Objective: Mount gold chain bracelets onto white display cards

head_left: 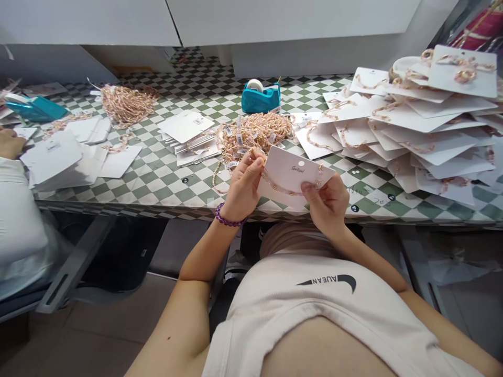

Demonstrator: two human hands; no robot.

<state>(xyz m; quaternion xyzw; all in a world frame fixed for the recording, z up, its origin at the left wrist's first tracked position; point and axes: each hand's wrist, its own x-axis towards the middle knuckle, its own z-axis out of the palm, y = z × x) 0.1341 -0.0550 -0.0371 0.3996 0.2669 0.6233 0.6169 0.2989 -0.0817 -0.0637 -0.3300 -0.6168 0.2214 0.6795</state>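
Note:
My left hand [241, 183] and my right hand [328, 201] together hold a white display card [293, 170] just above the table's near edge. A gold chain bracelet [281, 187] runs across the card's face. My left fingers pinch the card's left end where the chain meets it. The right thumb presses on the card's lower right. A purple bead bracelet [228, 220] circles my left wrist. Behind the card lies a heap of loose tagged gold chains [251, 133].
A checkered table [165, 178] carries a teal tape dispenser [261, 97], a stack of blank cards [188, 131], and a big pile of finished cards [424, 120] at right. Another chain heap [128, 102] and another person's white sleeve [18, 209] are at left.

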